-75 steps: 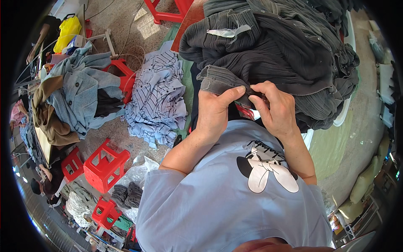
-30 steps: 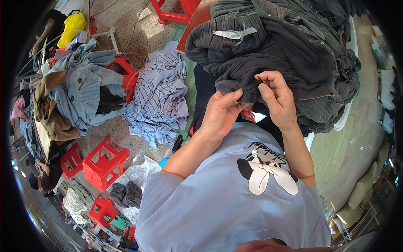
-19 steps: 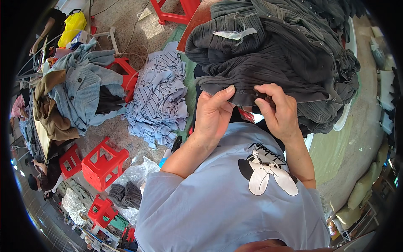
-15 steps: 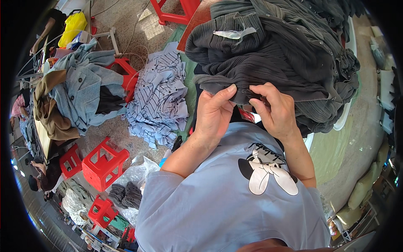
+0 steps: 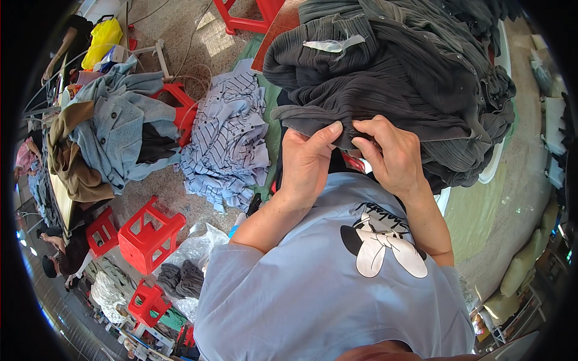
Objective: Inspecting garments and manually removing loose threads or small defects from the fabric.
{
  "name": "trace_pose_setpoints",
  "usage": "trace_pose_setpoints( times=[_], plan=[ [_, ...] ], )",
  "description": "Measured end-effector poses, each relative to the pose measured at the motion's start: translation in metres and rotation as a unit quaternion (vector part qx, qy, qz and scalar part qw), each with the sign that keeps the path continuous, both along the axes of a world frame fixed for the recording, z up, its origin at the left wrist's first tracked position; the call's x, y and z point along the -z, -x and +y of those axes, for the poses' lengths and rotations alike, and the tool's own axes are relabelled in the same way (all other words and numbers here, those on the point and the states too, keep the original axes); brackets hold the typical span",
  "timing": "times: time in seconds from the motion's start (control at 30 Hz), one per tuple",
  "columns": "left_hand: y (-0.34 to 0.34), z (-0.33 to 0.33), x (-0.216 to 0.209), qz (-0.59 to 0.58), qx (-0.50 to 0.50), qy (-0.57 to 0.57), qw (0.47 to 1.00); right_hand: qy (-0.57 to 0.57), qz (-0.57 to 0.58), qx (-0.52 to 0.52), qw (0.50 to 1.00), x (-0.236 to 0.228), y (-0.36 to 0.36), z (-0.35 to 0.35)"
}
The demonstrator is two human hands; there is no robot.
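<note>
In front of me lies a dark grey ribbed garment (image 5: 391, 90), bunched up, with a pale label in its collar area. My left hand (image 5: 307, 159) pinches its near edge, thumb on top and fingers underneath. Close beside it, my right hand (image 5: 388, 153) has thumb and forefinger drawn together at the same edge, the fingertips almost meeting the left thumb. Whether a thread or button sits between the right fingertips is too small to make out. More dark garments with small buttons (image 5: 466, 72) are heaped behind and to the right.
Left of me a pile of blue striped shirts (image 5: 226, 132) lies low down. Beyond it, blue-grey knitwear (image 5: 114, 120) and a brown garment (image 5: 78, 162) hang over a table edge. Red plastic stools (image 5: 150, 234) stand at the left, near a clear plastic bag (image 5: 201, 246) holding grey cloth.
Both hands have shifted slightly; the right fingertips have come nearer the left thumb. The garment's near edge has moved a little to the left.
</note>
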State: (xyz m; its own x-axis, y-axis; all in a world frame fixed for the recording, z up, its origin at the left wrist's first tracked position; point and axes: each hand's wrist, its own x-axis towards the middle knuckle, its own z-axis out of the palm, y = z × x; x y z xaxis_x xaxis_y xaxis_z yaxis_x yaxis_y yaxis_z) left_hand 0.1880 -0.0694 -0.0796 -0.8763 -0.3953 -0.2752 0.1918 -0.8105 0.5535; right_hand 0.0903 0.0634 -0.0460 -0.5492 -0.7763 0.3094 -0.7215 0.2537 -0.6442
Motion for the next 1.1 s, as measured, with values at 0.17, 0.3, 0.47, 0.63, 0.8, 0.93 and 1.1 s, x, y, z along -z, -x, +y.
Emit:
trace_pose_setpoints(
  times=[0.17, 0.3, 0.47, 0.63, 0.8, 0.93, 1.1],
  plan=[
    [-0.001, 0.000, 0.003, -0.004, -0.001, 0.004, 1.000, 0.008, -0.007, -0.006, 1.000, 0.003, 0.000, 0.000],
    [0.002, 0.002, 0.000, -0.014, -0.017, -0.003, 1.000, 0.008, -0.016, 0.000, 1.000, 0.003, 0.000, -0.001],
    [0.000, 0.000, 0.004, -0.009, 0.004, 0.003, 1.000, 0.016, -0.063, -0.001, 0.998, 0.009, 0.002, 0.002],
    [0.000, -0.004, 0.006, 0.013, 0.014, -0.029, 0.999, 0.118, -0.200, 0.001, 0.973, 0.018, 0.006, 0.013],
    [0.004, 0.007, 0.018, 0.000, 0.027, -0.224, 0.974, 0.160, -0.324, 0.053, 0.931, 0.024, 0.015, 0.018],
    [0.006, 0.016, 0.015, -0.053, 0.095, -0.128, 0.986, 0.140, -0.360, 0.055, 0.921, 0.022, 0.016, 0.018],
    [0.005, 0.015, 0.005, -0.026, 0.098, -0.100, 0.990, 0.148, -0.305, 0.060, 0.939, 0.022, 0.019, 0.020]
  ],
)
